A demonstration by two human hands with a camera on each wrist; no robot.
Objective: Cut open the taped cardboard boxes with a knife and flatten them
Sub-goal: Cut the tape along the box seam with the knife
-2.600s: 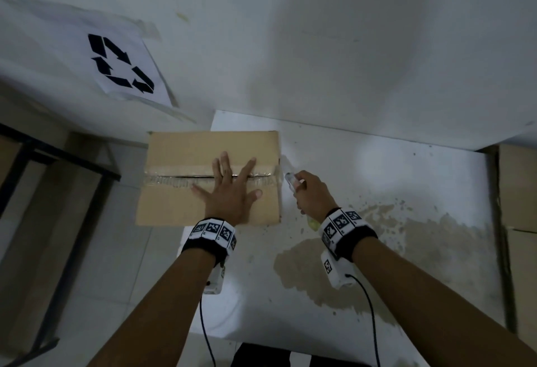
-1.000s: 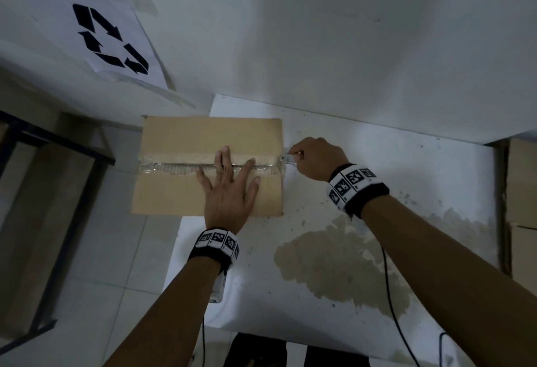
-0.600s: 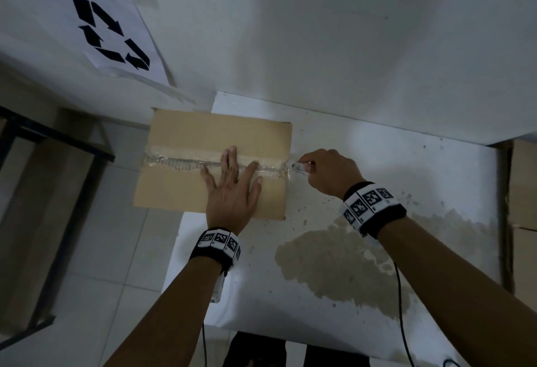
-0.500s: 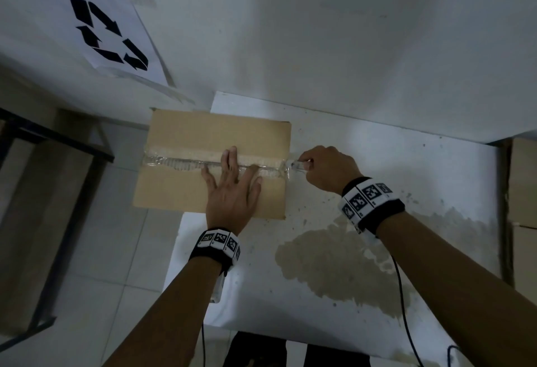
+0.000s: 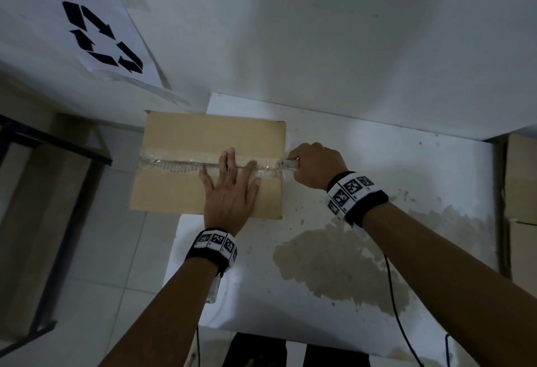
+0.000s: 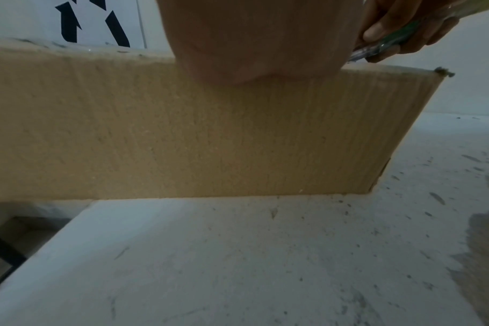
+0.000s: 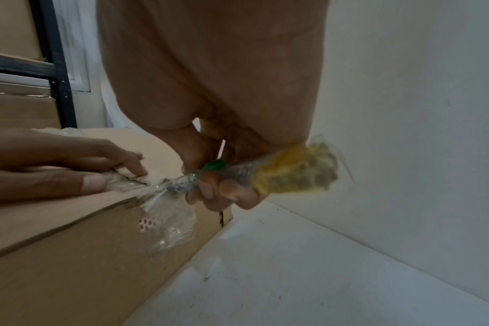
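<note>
The cardboard box [image 5: 186, 192] was plain tan, crossed by a strip of clear, glossy tape [image 5: 180, 163]. The knife [image 7: 237, 174] showed a green part and a yellow end under clear wrapping. The table [image 5: 334, 294] was white, speckled grey with a brownish stain, and each wristband [image 5: 353, 192] was black with black-and-white square markers; the white wall sheet [image 5: 96, 38] bore black recycling arrows.

A recycling storeroom: recycling sign [image 5: 101, 38] on the wall, stacked cardboard [image 5: 523, 180].
</note>
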